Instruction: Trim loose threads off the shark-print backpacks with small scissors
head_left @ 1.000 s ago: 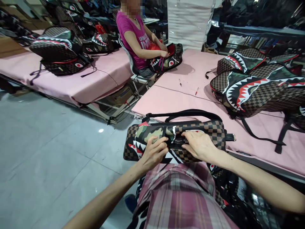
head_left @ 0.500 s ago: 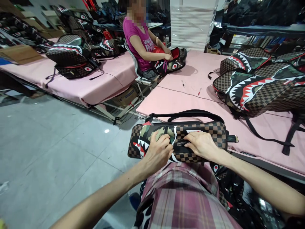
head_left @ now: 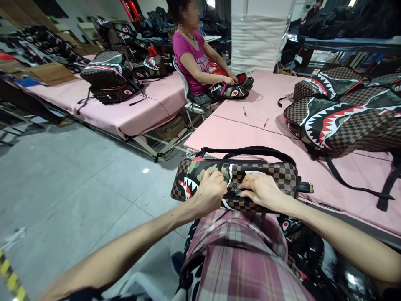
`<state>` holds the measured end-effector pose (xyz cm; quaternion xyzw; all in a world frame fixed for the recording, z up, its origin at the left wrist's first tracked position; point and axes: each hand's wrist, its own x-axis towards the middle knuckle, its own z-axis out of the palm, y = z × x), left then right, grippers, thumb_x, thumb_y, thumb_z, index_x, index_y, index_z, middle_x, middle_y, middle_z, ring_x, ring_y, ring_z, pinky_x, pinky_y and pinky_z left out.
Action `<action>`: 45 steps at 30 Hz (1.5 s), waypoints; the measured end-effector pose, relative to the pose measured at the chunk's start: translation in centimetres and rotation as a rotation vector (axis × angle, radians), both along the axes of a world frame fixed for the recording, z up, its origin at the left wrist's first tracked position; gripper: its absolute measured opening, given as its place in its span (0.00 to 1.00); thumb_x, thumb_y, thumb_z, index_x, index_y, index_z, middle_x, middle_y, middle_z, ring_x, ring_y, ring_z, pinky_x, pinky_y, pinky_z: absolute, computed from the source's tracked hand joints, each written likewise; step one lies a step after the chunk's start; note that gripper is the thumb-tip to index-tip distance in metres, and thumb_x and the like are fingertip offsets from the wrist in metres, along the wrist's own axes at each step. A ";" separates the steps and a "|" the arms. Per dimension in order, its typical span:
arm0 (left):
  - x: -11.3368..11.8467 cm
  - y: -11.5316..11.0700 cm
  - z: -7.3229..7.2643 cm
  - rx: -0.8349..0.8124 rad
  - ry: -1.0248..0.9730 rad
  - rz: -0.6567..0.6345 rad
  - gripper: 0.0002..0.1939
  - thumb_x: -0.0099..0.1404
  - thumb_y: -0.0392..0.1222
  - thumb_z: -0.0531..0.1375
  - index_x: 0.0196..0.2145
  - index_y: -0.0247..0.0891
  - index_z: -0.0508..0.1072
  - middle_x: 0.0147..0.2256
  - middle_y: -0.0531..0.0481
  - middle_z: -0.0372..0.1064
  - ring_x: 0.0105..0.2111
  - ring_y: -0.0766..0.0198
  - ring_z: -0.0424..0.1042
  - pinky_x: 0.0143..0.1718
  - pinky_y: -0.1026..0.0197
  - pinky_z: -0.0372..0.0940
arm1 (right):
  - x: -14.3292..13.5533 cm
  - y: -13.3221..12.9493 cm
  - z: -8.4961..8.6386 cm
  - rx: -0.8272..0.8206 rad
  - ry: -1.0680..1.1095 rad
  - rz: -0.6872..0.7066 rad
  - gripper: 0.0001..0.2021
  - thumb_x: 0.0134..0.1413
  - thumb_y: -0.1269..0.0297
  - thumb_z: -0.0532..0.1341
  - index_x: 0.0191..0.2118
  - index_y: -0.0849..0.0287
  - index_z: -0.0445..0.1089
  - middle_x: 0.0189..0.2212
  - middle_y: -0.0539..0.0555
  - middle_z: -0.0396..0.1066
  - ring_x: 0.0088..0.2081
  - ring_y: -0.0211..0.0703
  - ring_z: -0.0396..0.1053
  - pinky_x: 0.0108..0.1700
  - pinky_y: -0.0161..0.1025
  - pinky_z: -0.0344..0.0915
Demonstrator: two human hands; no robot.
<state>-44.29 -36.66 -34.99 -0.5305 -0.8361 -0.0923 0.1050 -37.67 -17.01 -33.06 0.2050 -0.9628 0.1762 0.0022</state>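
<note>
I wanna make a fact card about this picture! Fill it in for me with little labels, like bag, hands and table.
Bag: long checkered bag with shark teeth
Left hand: on the bag's front
Right hand: on the bag, beside the left
Table: pink top
On it: dark pen, red-and-white pen, shark backpacks on the right
Other person: purple shirt, hands at an open bag

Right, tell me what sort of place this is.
Probably a bag workshop: matching shark-mouth bags lie on pink-covered tables, a seated co-worker handles another, and both hands work on a checkered bag here.
</note>
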 end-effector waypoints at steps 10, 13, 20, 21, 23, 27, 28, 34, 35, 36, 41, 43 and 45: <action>0.2 -0.5 -0.6 0.055 0.030 -0.025 0.08 0.58 0.29 0.52 0.24 0.34 0.67 0.27 0.46 0.63 0.35 0.58 0.60 0.39 0.52 0.54 | -0.8 -2.1 -0.7 0.049 0.015 0.070 0.10 0.58 0.61 0.55 0.39 0.56 0.72 0.33 0.52 0.70 0.34 0.39 0.63 0.33 0.37 0.52; 0.1 -0.5 -0.7 0.057 0.017 -0.031 0.07 0.58 0.29 0.53 0.25 0.33 0.68 0.27 0.45 0.64 0.36 0.57 0.60 0.41 0.52 0.55 | -0.7 -2.0 -1.1 0.043 0.027 0.057 0.11 0.58 0.61 0.55 0.38 0.57 0.73 0.32 0.52 0.70 0.34 0.39 0.63 0.32 0.37 0.52; 0.0 -0.6 -0.8 0.050 0.022 -0.039 0.07 0.57 0.29 0.52 0.24 0.33 0.68 0.27 0.46 0.64 0.36 0.57 0.61 0.41 0.51 0.55 | -0.8 -2.6 -1.4 0.028 0.020 0.058 0.10 0.58 0.61 0.55 0.37 0.57 0.73 0.31 0.51 0.70 0.33 0.38 0.62 0.34 0.37 0.52; 0.0 -0.6 -0.8 0.048 0.026 -0.037 0.07 0.57 0.29 0.52 0.24 0.33 0.68 0.27 0.46 0.64 0.36 0.57 0.61 0.42 0.51 0.55 | -0.8 -2.7 -1.4 0.028 0.014 0.058 0.10 0.58 0.61 0.56 0.37 0.57 0.73 0.31 0.52 0.70 0.33 0.38 0.62 0.34 0.37 0.52; 0.0 -0.6 -0.9 0.040 0.031 -0.030 0.07 0.57 0.29 0.52 0.24 0.33 0.68 0.27 0.45 0.64 0.36 0.57 0.61 0.42 0.50 0.55 | -0.9 -2.8 -1.5 0.030 0.003 0.059 0.10 0.58 0.61 0.56 0.37 0.57 0.73 0.32 0.52 0.70 0.33 0.39 0.62 0.34 0.37 0.52; 0.0 -0.7 -0.9 0.023 0.033 -0.028 0.07 0.57 0.29 0.52 0.25 0.33 0.68 0.27 0.45 0.64 0.36 0.58 0.61 0.43 0.50 0.55 | -0.8 -2.6 -1.4 0.032 -0.008 0.065 0.10 0.58 0.62 0.55 0.38 0.57 0.73 0.31 0.52 0.70 0.33 0.38 0.62 0.34 0.37 0.53; 0.1 -0.7 -0.9 0.020 0.032 -0.032 0.07 0.57 0.28 0.52 0.25 0.33 0.68 0.27 0.45 0.64 0.36 0.57 0.61 0.44 0.50 0.55 | -0.8 -2.5 -1.4 0.030 -0.009 0.066 0.10 0.58 0.62 0.55 0.38 0.57 0.73 0.31 0.52 0.70 0.33 0.38 0.62 0.34 0.37 0.53; 0.0 -0.6 -0.8 0.016 0.028 -0.034 0.08 0.56 0.28 0.52 0.24 0.34 0.67 0.27 0.45 0.64 0.36 0.57 0.62 0.44 0.49 0.55 | -0.8 -2.3 -1.6 0.000 0.003 0.064 0.10 0.58 0.62 0.55 0.38 0.57 0.73 0.32 0.52 0.70 0.33 0.38 0.63 0.34 0.37 0.53; 0.0 -0.5 -0.8 0.017 0.030 -0.032 0.08 0.57 0.28 0.51 0.24 0.34 0.67 0.27 0.45 0.64 0.36 0.57 0.62 0.44 0.49 0.55 | -0.8 -2.4 -1.6 0.000 0.005 0.062 0.10 0.58 0.62 0.55 0.38 0.56 0.73 0.32 0.52 0.70 0.33 0.38 0.63 0.34 0.37 0.52; 0.0 -0.5 -0.8 0.015 0.033 -0.031 0.08 0.57 0.28 0.51 0.24 0.34 0.67 0.27 0.45 0.64 0.36 0.58 0.62 0.44 0.49 0.56 | -0.8 -2.4 -1.7 0.003 0.007 0.060 0.10 0.58 0.61 0.55 0.38 0.56 0.73 0.32 0.52 0.70 0.33 0.38 0.63 0.34 0.37 0.52; -0.1 -0.5 -0.8 0.007 0.045 -0.027 0.08 0.57 0.28 0.51 0.23 0.34 0.66 0.26 0.45 0.64 0.34 0.58 0.62 0.44 0.50 0.56 | -0.9 -2.8 -1.6 0.031 0.019 0.053 0.10 0.58 0.61 0.55 0.37 0.57 0.72 0.31 0.51 0.70 0.32 0.38 0.62 0.31 0.37 0.50; 0.0 -0.6 -0.8 0.015 0.041 -0.028 0.09 0.57 0.28 0.51 0.23 0.34 0.67 0.26 0.45 0.64 0.35 0.58 0.62 0.44 0.49 0.56 | -1.0 -3.0 -1.6 0.045 0.013 0.050 0.10 0.58 0.61 0.55 0.37 0.57 0.73 0.31 0.51 0.70 0.32 0.38 0.62 0.31 0.37 0.50; 0.0 -0.6 -0.9 0.021 0.036 -0.030 0.09 0.57 0.28 0.51 0.23 0.35 0.67 0.26 0.45 0.63 0.34 0.58 0.61 0.44 0.48 0.56 | -1.0 -3.1 -1.5 0.058 -0.001 0.059 0.10 0.58 0.60 0.55 0.36 0.57 0.73 0.32 0.52 0.70 0.32 0.38 0.62 0.31 0.37 0.50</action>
